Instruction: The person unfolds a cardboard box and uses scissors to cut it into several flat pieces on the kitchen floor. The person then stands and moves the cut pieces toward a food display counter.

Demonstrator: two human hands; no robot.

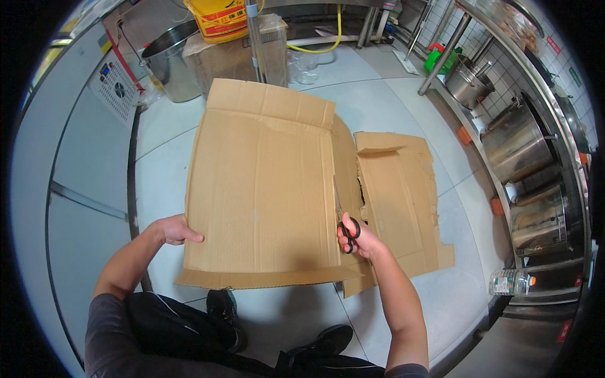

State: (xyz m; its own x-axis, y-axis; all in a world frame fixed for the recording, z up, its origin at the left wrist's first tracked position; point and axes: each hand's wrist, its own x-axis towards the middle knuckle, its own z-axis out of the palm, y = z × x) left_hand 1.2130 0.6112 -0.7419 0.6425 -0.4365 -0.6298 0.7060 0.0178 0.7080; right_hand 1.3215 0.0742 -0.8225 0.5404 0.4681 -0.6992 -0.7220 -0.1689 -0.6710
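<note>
A large flattened cardboard box (264,189) with creased flaps spans the space before me, held above the floor. My left hand (177,231) grips its left edge, thumb on top and fingers hidden beneath. At the opposite edge, my right hand (361,238) holds black-handled scissors (349,236) with fingers through the loops. Their blades point away from me along the cardboard's right crease; how far they are parted is hard to tell. Beyond that edge lies a second cardboard sheet (401,203) on the floor, with ragged sides and a folded flap at its far end.
Behind the cardboard stand a steel bucket (172,61), a carton (222,61) and a yellow pail (220,19). A white cabinet (90,141) borders the left. Along the right, a steel rack (496,179) carries large pots (517,137); a plastic bottle (510,282) is near its lower end.
</note>
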